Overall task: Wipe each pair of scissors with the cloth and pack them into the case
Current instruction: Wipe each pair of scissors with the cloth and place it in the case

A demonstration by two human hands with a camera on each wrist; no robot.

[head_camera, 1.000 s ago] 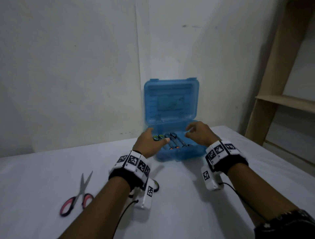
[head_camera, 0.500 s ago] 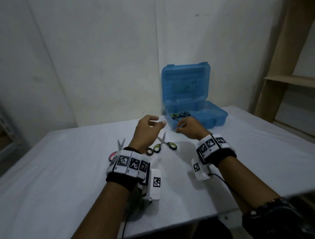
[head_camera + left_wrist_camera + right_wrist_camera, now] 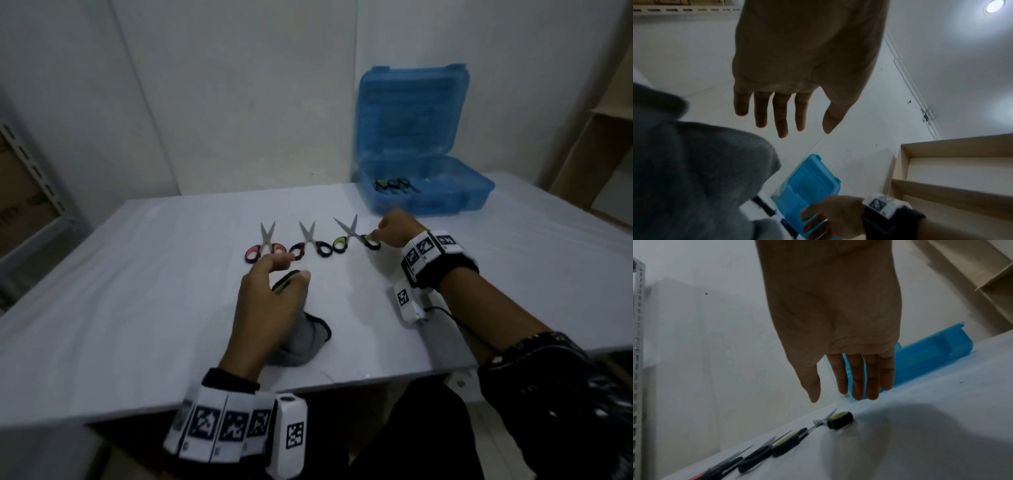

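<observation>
The bench [image 3: 137,291] is white and stands against a pale wall. At its far right sits the blue case [image 3: 431,205], open, its lid [image 3: 411,113] upright against the wall. Several packed scissors [image 3: 394,185] lie side by side in the left part of its tray, handles toward the near side.

Three more pairs lie in a row at mid-bench, blades partly open and pointing far: pink scissors [image 3: 265,245] on the left, black scissors [image 3: 310,241] in the middle, green scissors [image 3: 349,234] on the right. They sit close together, handles nearly touching.

The right grip [image 3: 397,233] is at the right handle of the green scissors. The right wrist view shows its fingers [image 3: 857,379] straight and side by side, thumb apart, just above that handle and holding nothing. Whether a fingertip touches the handle cannot be told.

The left grip [image 3: 270,301] hangs over the near middle of the bench, spread and empty; the left wrist view shows its fingers [image 3: 781,113] straight and slightly apart. Below it lies the grey cloth [image 3: 301,346], crumpled, near the front edge. Just beyond the cloth a fourth pair [image 3: 284,284], with a black and green handle, shows between the thumb and fingers; it lies on the bench, mostly hidden.

A wooden shelf [image 3: 582,154] stands to the right, a metal rack [image 3: 30,164] to the left.
</observation>
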